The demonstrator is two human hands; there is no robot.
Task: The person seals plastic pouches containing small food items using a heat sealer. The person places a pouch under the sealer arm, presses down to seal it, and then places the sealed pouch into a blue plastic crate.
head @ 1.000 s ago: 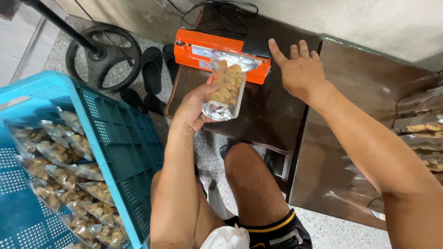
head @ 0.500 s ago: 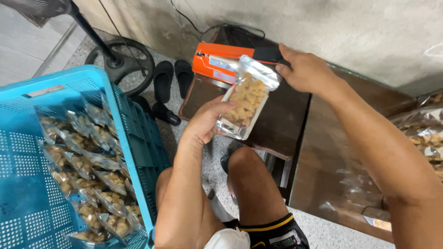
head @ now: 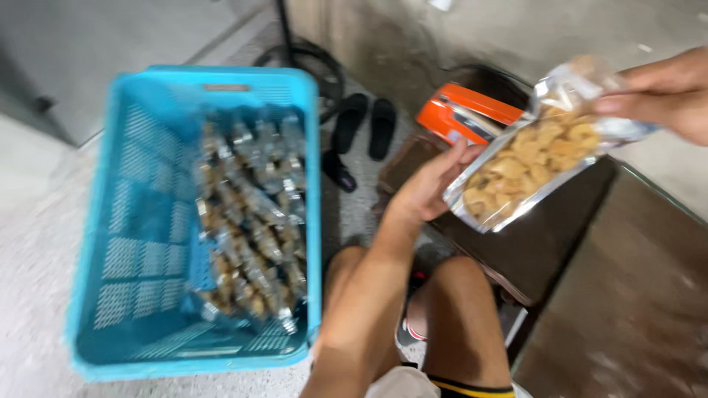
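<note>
**Snack pouch held in both hands above a dark table**

A clear-fronted, silver-edged pouch [head: 527,166] full of pale golden snack pieces hangs tilted in the air over the far part of a dark brown table [head: 627,295], its top corner up to the right and its bottom corner down to the left. The right hand [head: 664,92], at the far right edge of the view, pinches the pouch's upper end, fingers closed on the foil. The left hand [head: 435,180] supports the lower left edge, thumb and fingers curled loosely against the side of the pouch.

Just behind the pouch, on the far side of the table, sits an orange, box-shaped machine [head: 464,118] with a dark strip along its top.

To the left, on the pale floor, stands a light blue plastic crate [head: 133,221] with slotted walls. Inside it lies a row of similar small filled pouches [head: 251,221], stacked along its right half; the view is blurred, so their details cannot be told.

A pair of black sandals [head: 365,125] rests on the floor between the crate and the table. The person's bare knees [head: 457,309] show at the near edge.
</note>
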